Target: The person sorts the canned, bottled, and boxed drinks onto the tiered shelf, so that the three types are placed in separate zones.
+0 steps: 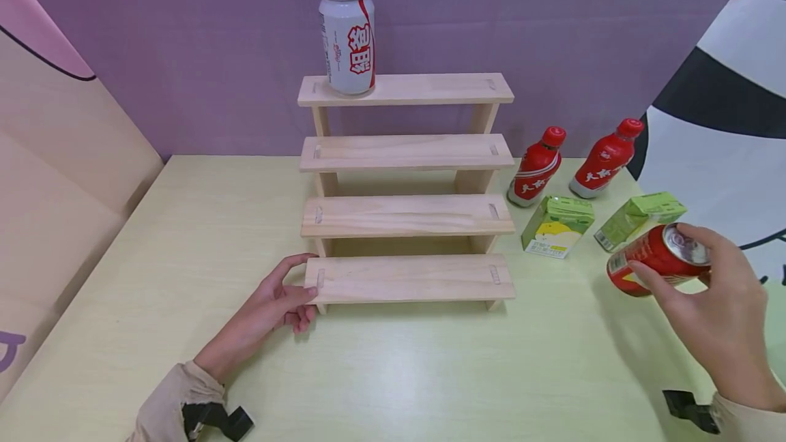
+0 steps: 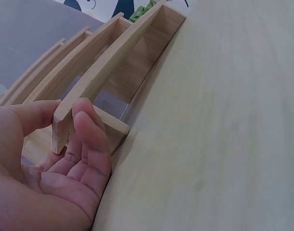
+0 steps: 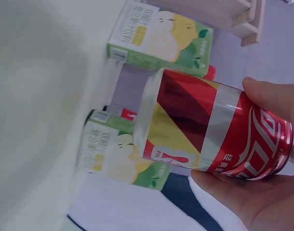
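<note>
My left hand (image 1: 270,302) pinches the left end of the lowest step of a pale wooden tiered stand (image 1: 410,280); in the left wrist view the thumb and fingers wrap that board's end (image 2: 65,125). A red soda can (image 1: 657,259) is in my right hand (image 1: 718,299), tilted, its silver top toward the palm. The right wrist view shows the can (image 3: 209,125) gripped near its top, with red, white and yellow bands. Just behind it stand two green juice boxes (image 1: 559,224) (image 1: 641,218). A white soda can (image 1: 347,39) stands upright at the left of the top step.
Two red bottles with red caps (image 1: 535,168) (image 1: 606,159) stand right of the stand, behind the juice boxes. A purple backdrop (image 1: 245,53) rises behind the table (image 1: 393,374). Printed panels border both sides.
</note>
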A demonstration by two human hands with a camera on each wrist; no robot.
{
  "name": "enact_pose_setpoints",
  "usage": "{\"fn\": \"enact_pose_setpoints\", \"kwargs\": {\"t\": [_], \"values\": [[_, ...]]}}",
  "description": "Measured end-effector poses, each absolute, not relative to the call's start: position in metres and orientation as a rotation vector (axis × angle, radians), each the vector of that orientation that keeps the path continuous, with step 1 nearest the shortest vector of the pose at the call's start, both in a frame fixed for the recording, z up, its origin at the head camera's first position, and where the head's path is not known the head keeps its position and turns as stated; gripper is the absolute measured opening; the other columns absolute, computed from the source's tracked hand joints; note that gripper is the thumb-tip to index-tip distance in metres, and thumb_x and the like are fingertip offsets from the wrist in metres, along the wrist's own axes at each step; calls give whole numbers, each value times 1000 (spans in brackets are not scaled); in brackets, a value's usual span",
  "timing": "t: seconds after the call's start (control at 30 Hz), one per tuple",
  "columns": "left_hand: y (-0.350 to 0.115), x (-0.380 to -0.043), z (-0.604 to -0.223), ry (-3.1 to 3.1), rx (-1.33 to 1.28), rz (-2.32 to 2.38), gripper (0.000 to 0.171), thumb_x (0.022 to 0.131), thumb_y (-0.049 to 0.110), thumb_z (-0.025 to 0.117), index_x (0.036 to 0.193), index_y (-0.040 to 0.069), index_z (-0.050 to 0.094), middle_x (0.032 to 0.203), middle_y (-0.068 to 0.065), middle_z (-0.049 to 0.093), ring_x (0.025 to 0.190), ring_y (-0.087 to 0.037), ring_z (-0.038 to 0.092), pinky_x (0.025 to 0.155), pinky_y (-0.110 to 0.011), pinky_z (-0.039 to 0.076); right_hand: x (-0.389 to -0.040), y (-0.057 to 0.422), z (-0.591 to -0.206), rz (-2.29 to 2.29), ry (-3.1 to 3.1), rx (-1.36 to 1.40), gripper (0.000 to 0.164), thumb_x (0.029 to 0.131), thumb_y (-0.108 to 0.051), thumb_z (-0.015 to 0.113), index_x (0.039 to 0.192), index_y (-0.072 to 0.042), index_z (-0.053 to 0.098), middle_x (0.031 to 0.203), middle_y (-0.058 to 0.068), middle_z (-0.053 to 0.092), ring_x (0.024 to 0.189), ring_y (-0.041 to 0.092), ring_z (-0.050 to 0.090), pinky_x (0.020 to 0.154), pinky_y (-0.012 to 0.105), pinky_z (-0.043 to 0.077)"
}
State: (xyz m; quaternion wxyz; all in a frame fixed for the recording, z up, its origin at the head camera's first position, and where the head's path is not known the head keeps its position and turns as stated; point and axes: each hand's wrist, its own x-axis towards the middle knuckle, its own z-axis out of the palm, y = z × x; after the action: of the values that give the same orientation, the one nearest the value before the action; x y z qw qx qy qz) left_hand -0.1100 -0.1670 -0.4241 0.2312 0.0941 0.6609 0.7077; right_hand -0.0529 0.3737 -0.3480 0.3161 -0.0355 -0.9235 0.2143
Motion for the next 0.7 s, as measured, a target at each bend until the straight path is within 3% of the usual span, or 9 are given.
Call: {"fn": "enact_pose_setpoints", "kwargs": {"t": [0.13,0.17,0.4,0.57,0.7], "values": [[-167,-111,-425,1821,269,1943,58,100,22,62,148,23,29,78,-10,65,65,-18,57,60,-27,51,-53,368,-340,569,-2403,-34,84,69,6,87,142,1,45,132,28,52,110,38,49,78,-6,22],[-168,-111,-425,1820,269,1943,58,100,22,62,148,23,29,78,-11,65,66,-18,57,61,-27,51,-54,367,-337,572,-2394,-21,85,68,6,88,142,0,46,133,27,52,111,31,50,78,-6,23],[-167,-111,-425,1813,256,1946,60,99,22,63,148,23,29,78,-11,65,66,-18,57,61,-27,51,-58,359,-322,593,-2376,25,83,71,6,86,144,-4,47,136,24,53,112,26,50,80,-5,25],[-168,-111,-424,1812,253,1943,60,99,22,63,148,23,29,78,-10,65,66,-18,57,61,-27,51,-60,357,-317,612,-2355,6,81,72,5,86,143,-7,50,137,20,55,113,-5,43,81,-4,28],[-168,-111,-424,1815,255,1940,59,100,22,63,149,23,29,78,-10,65,66,-17,57,61,-27,51,-62,355,-313,637,-2345,26,81,71,6,86,142,-8,51,136,19,56,108,-15,38,81,-4,30]]}}
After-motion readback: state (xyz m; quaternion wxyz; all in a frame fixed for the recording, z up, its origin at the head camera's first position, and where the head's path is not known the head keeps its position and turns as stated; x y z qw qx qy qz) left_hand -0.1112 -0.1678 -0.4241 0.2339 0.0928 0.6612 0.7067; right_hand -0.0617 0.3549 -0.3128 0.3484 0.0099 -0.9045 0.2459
